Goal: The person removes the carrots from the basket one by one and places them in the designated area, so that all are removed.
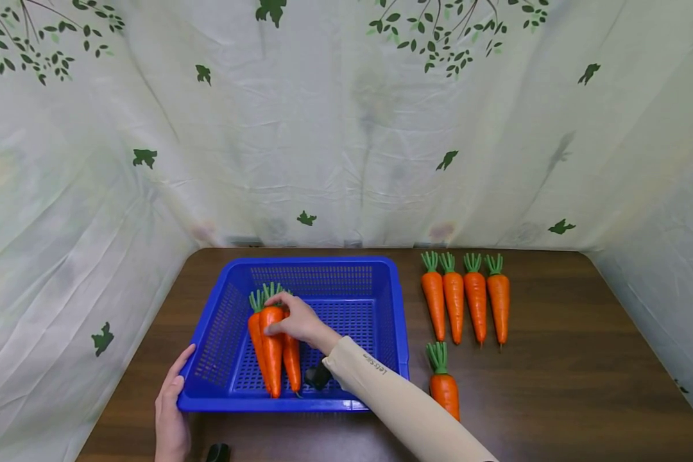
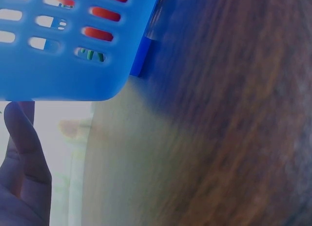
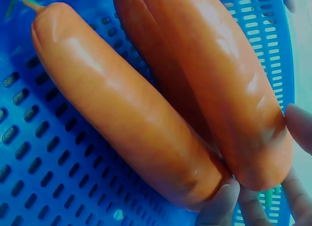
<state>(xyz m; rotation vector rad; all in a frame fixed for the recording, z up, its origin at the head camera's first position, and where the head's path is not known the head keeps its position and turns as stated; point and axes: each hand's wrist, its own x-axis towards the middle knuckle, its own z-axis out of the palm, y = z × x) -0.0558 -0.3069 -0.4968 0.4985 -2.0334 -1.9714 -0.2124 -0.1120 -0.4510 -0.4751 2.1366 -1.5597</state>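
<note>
Inside the blue plastic basket (image 1: 387, 276) three orange carrots with green stems lie side by side. My right hand (image 1: 300, 319) pinches the middle carrot (image 1: 272, 350) near its stem end, thumb on one side and fingers on the other. Beside it are the left carrot (image 1: 257, 346) and the right carrot (image 1: 291, 362), partly covered by the hand. The right wrist view shows the held carrot (image 3: 219, 80) overlapping a darker one, with another carrot (image 3: 122, 104) close to the thumb. My left hand (image 1: 171, 410) rests its fairly straight fingers against the basket's left rim near the front corner.
Right of the basket, several carrots (image 1: 476, 301) lie in a row on the brown wooden table (image 1: 577, 359). One more carrot (image 1: 444, 391) lies nearer, partly behind the right sleeve (image 1: 404, 401). A white leaf-patterned curtain (image 1: 335, 128) hangs behind the table.
</note>
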